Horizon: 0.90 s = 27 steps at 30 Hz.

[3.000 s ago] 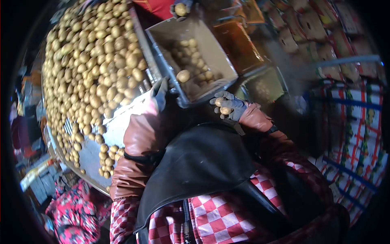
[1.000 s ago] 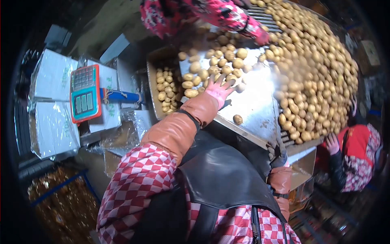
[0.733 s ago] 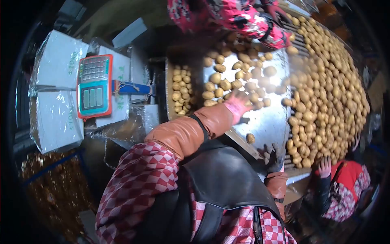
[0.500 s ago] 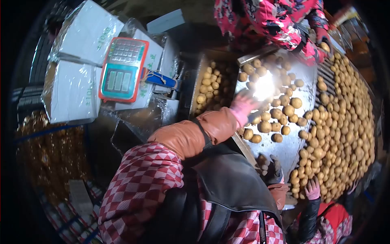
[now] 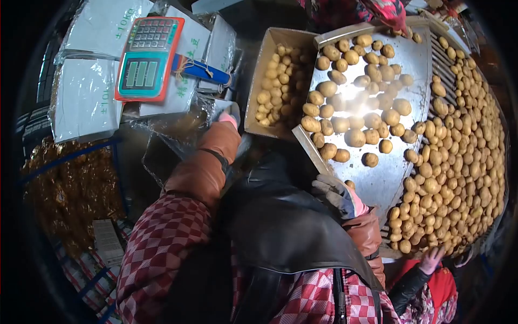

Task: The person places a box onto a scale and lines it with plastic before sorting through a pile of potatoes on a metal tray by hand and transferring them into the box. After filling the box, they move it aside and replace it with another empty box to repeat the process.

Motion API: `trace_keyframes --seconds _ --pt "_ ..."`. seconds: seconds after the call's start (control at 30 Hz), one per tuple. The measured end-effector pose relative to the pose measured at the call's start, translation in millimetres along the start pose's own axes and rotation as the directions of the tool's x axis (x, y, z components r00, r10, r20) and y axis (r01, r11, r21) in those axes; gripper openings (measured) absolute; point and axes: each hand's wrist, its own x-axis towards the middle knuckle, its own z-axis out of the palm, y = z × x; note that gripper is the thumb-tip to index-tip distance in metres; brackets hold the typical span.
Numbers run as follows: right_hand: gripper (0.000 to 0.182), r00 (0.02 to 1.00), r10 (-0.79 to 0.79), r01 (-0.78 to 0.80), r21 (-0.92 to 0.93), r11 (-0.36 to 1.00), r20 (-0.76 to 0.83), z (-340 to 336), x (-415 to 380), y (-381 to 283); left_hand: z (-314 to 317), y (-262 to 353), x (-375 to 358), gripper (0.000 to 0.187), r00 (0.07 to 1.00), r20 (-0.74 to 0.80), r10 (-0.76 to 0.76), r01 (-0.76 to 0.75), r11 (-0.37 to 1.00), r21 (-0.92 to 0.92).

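My left hand (image 5: 230, 116), in a pink and grey glove, is by the edge of the plastic-wrapped white boxes (image 5: 217, 110), left of the carton (image 5: 252, 110) holding potatoes. Its fingers are too small and foreshortened to read. My right hand (image 5: 335, 194), gloved in grey and pink, lies at the near edge of the metal tray (image 5: 372, 186) with its fingers stretched out to the left. A potato (image 5: 350, 184) sits right beside it. More potatoes (image 5: 355, 137) are spread over the tray, partly washed out by glare.
An orange-framed scale (image 5: 148, 59) rests on the white boxes, with a blue bar (image 5: 205, 70) beside it. A large heap of potatoes (image 5: 458, 162) lies on rollers (image 5: 441, 70) at right. One co-worker's sleeve (image 5: 386, 13) reaches in from above; another's gloved hand (image 5: 430, 261) is below.
My left hand has moved left from the potatoes on the tray to the wrapped boxes. My right hand has shifted slightly up and left. The view has tilted, showing more of the carton.
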Motion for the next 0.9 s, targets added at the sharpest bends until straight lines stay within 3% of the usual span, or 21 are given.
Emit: trace_keyframes --seconds 0.07,0.13,0.17,0.2,0.23,0.27,0.33,0.37,0.4,0.47,0.5,0.53,0.57,0.6,0.63,0.7,0.77,0.9 --pt "0.065 0.996 -0.014 0.02 -0.066 0.998 0.085 2 0 8 5 7 24 0.035 0.989 -0.131 -0.074 0.043 0.974 -0.223" --pt "0.064 0.996 -0.017 0.024 -0.081 0.996 0.085 9 7 19 16 96 -27 0.037 0.999 -0.02 0.045 -0.046 0.996 -0.079" --pt "0.064 0.999 -0.007 0.009 -0.042 0.999 0.044 17 15 28 31 114 -40 0.043 0.979 0.202 0.041 0.079 0.831 -0.551" --pt "0.063 1.0 0.004 -0.004 -0.003 1.0 0.0 23 23 36 40 124 -36 0.052 0.995 0.081 0.059 -0.061 0.998 0.031" --pt "0.064 0.998 0.04 -0.041 -0.025 0.999 -0.039 20 36 51 42 176 -70 0.053 0.993 0.115 0.026 -0.062 0.944 0.324" --pt "0.062 0.989 0.015 -0.031 -0.108 0.994 -0.149 20 53 67 38 228 -103 0.053 0.99 0.141 -0.011 -0.075 0.806 0.588" --pt "0.061 0.906 -0.171 0.094 -0.209 0.973 -0.387 15 89 114 41 223 -83 0.048 0.988 0.156 -0.019 -0.087 0.76 0.644" --pt "0.061 0.843 -0.066 -0.098 -0.273 0.957 -0.534 6 108 129 41 220 -73 0.044 0.987 0.159 -0.023 -0.095 0.715 0.693" --pt "0.054 0.613 0.049 -0.55 -0.38 0.744 -0.789 29 123 98 40 218 -64 0.044 0.983 0.183 -0.027 -0.11 0.709 0.697" --pt "0.046 0.475 -0.214 -0.649 -0.505 0.569 -0.853 2 155 143 36 215 -49 0.039 0.968 0.232 -0.097 -0.118 0.638 0.761" --pt "0.046 0.461 -0.208 -0.656 -0.49 0.574 -0.862 3 151 144 32 214 -43 0.037 0.968 0.235 -0.081 -0.134 0.627 0.767" --pt "0.033 0.499 -0.491 -0.779 -0.618 0.107 -0.714 8 138 145 26 213 -39 0.037 0.964 0.252 -0.081 -0.148 0.623 0.768" --pt "0.022 0.61 -0.647 -0.779 -0.497 -0.383 -0.457 16 126 143 18 221 -38 0.037 0.95 0.298 -0.093 -0.187 0.595 0.782" --pt "0.014 0.76 -0.626 -0.65 -0.163 -0.742 -0.176 26 126 140 10 224 -34 0.037 0.935 0.34 -0.104 -0.225 0.566 0.793" --pt "0.014 0.755 -0.651 -0.655 -0.086 -0.751 -0.073 27 133 131 8 215 -24 0.036 0.938 0.336 -0.085 -0.236 0.553 0.799" --pt "0.014 0.649 -0.751 -0.702 -0.472 -0.533 -0.119 31 165 104 -1 215 -15 0.036 0.927 0.36 -0.107 -0.233 0.587 0.775" --pt "0.014 0.574 -0.791 -0.652 -0.703 -0.285 -0.211 35 207 87 -6 210 -5 0.036 0.923 0.367 -0.118 -0.225 0.608 0.761" --pt "0.015 0.55 -0.781 -0.557 -0.827 -0.078 -0.297 41 275 74 -34 211 17 0.039 0.923 0.377 -0.078 -0.263 0.589 0.764"
